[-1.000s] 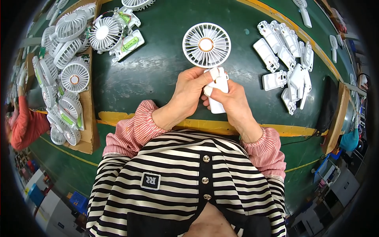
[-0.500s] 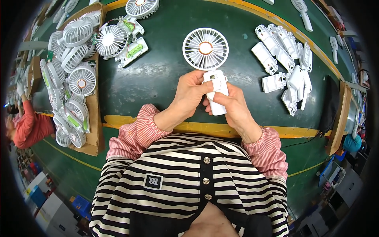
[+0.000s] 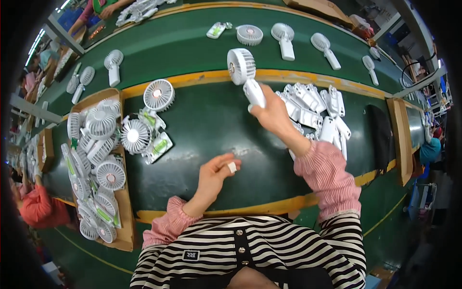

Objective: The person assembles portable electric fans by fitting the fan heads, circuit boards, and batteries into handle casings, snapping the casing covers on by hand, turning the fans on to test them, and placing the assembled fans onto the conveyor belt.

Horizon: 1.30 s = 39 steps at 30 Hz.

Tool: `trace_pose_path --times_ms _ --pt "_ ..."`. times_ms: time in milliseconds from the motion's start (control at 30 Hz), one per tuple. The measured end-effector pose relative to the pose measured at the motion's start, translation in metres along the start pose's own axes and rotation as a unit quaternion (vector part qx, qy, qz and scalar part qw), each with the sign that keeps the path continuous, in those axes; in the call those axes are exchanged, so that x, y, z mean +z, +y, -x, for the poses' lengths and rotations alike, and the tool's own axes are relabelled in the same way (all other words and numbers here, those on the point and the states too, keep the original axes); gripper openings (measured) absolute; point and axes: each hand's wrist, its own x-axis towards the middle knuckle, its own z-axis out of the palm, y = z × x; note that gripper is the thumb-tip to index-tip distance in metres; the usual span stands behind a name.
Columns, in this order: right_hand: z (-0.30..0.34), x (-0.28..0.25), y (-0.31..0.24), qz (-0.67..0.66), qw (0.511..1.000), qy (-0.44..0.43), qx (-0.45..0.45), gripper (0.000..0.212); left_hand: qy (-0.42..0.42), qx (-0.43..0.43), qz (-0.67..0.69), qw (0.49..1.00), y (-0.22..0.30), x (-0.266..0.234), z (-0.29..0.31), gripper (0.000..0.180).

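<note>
My right hand (image 3: 273, 111) is stretched forward and wrapped round the handle of a white handheld fan (image 3: 241, 66). The fan's round head tilts sideways over the yellow far edge of the bench. Lower down, my left hand (image 3: 214, 177) hovers above the green bench top (image 3: 192, 130), fingers loosely extended. A small white piece shows at its thumb tip; whether it is a wrap or a loose bit I cannot make out. Beside my right forearm lies a pile of white handle shells (image 3: 312, 118), partly hidden by the arm.
A cardboard box (image 3: 126, 226) full of fan heads stands at left. Next to it lie an open fan (image 3: 136, 136) with a green battery and another fan head (image 3: 159, 95). Beyond the bench, a green belt (image 3: 178, 50) carries several fans. A cardboard piece (image 3: 403, 144) stands right.
My right hand has carried the fan forward and away from my body. The left hand has let go of it and dropped back. The view has shifted, showing more of the belt.
</note>
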Motion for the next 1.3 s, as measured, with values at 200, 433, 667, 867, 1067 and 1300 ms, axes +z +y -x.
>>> trace_pose_path --times_ms 200,433,667,867,1067,1300 --pt "-0.105 0.063 -0.011 0.199 0.971 0.093 -0.097 0.046 -0.001 -0.033 0.0 0.999 0.006 0.002 -0.005 0.029" --pt "-0.192 0.141 -0.008 0.185 0.978 0.088 -0.045 0.053 -0.038 -0.06 0.021 0.997 0.003 -0.006 -0.007 0.026" --pt "-0.267 0.055 0.073 0.246 0.859 0.299 0.333 0.065 -0.059 -0.065 0.028 0.996 0.01 -0.01 -0.011 0.027" --pt "-0.262 0.043 0.066 0.123 0.902 0.148 0.386 0.084 -0.062 -0.064 0.058 0.994 0.008 -0.013 -0.009 0.025" --pt "-0.21 0.033 0.063 -0.027 0.955 0.205 0.214 0.071 -0.06 -0.057 0.028 0.996 0.003 -0.01 -0.005 0.025" --pt "-0.055 0.01 -0.017 -0.318 0.933 0.114 0.121 0.066 -0.03 -0.036 0.01 0.999 -0.003 -0.012 -0.004 0.025"
